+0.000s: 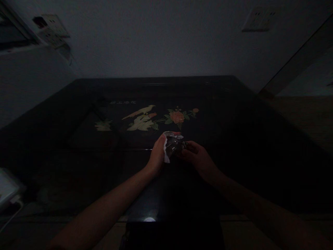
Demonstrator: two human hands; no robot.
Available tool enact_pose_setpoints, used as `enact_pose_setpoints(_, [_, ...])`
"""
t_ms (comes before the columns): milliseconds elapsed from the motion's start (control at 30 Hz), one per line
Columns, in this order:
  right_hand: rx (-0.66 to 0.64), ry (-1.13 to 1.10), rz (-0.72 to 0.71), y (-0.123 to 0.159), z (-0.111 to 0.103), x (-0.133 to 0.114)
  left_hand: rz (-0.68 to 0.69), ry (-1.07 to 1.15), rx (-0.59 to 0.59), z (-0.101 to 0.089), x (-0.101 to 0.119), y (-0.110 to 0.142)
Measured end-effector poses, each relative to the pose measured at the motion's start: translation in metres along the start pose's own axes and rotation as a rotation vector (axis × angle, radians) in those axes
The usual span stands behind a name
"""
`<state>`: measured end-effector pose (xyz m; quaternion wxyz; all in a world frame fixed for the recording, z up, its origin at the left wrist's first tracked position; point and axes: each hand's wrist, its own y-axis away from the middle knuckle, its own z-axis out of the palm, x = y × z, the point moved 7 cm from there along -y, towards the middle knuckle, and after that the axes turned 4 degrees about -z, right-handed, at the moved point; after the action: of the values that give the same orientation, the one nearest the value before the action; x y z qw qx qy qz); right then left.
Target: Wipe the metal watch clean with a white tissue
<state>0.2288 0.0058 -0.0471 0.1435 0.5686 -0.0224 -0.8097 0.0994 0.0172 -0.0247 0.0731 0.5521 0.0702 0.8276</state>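
Over the table's near half, my left hand [156, 154] is closed around a crumpled white sheet, like tissue or thin paper [167, 157]. Against that sheet lies a dark, glossy object [173, 146] with bright glints; its kind is hard to make out in the dim light. My right hand [196, 156] meets the object from the right, fingers bent and pinching its edge. A bit of red shows at the top of the white sheet. My left fingers are mostly hidden behind the sheet and the object.
A black glossy table [145, 88] with a bird-and-flower picture [177, 117] stands against the wall. At the left edge sits a white box-like thing [9, 187] with a cable. Wall sockets [260, 19] are at upper right and upper left.
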Motion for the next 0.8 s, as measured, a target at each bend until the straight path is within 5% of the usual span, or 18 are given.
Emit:
enact_pose_setpoints(167, [-0.026, -0.056, 0.005, 0.001, 0.003, -0.001, -0.190, 0.265, -0.075, 0.009, -0.017, -0.005])
enact_pose_setpoints(300, [-0.040, -0.070, -0.003, 0.002, 0.005, -0.003, -0.215, 0.298, -0.064, 0.010, -0.019, -0.005])
enact_pose_setpoints(800, [0.007, 0.092, -0.049, 0.003, 0.002, -0.008, 0.299, -0.241, -0.004, 0.003, 0.029, 0.014])
